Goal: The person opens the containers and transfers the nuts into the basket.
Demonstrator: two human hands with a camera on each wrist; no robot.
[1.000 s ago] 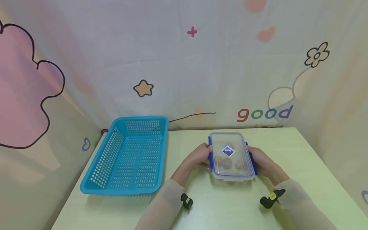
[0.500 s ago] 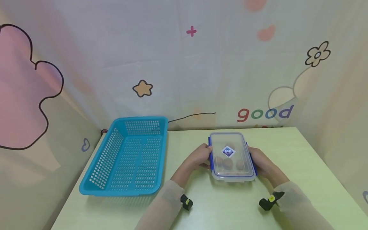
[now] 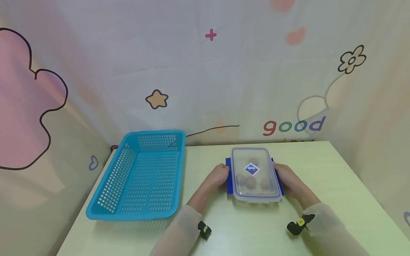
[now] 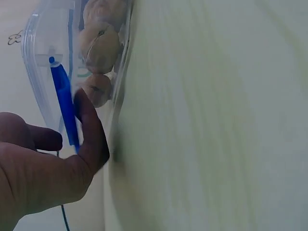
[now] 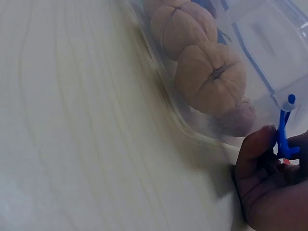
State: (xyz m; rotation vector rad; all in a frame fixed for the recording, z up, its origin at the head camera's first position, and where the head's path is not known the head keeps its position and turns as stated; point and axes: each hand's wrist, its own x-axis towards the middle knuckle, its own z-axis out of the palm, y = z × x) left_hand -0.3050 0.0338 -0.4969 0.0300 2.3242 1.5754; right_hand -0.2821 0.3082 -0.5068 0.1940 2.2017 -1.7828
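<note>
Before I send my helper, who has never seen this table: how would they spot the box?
On the pale table, look right of the big basket. There the box lies between the left hand and right hand. Unlike the open blue basket, it is clear, lidded and has a diamond label.

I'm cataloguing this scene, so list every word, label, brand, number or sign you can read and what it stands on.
"BXH": on the label on the container lid; smaller print beneath too small.
"good": on the backdrop; lettering below it mostly hidden, unreadable.
"+": on the backdrop.
Yellow tags on the black wrist devices: too small to read.
</note>
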